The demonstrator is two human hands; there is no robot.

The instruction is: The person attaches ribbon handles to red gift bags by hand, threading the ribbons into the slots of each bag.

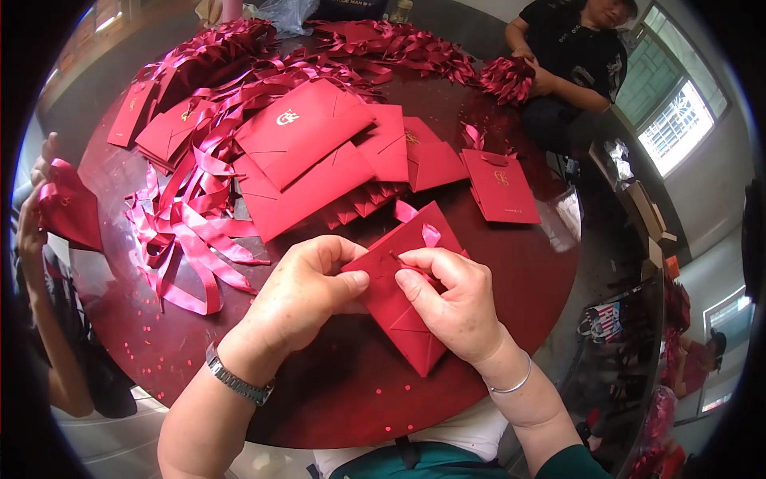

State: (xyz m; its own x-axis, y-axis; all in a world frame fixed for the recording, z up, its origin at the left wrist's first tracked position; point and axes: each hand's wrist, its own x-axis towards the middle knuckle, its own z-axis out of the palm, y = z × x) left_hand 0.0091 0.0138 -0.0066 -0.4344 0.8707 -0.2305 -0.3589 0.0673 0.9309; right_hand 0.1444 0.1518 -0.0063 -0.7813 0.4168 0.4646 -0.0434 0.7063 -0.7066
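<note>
A flat red paper gift bag (405, 326) is held at a slant above the near part of the table. My left hand (302, 289) is closed on its left edge, thumb in front and fingers behind. My right hand (452, 302) pinches a thin dark-red cord (396, 257) against the face of the bag; its far end is hidden by my fingers. A pink satin ribbon (431, 235) sticks out at the upper part of the bag. Just beyond lies a stack of flat red bags (307, 128). A finished-looking bag with a cord handle (501, 188) lies to the right.
Loose pink ribbons (191, 227) cover the left of the round dark-red table (335, 419). Heaps of ribboned bags (399, 48) line the far edge. One person (578, 60) holds a bundle at far right; another person's hand (33, 211) holds a red bag at left.
</note>
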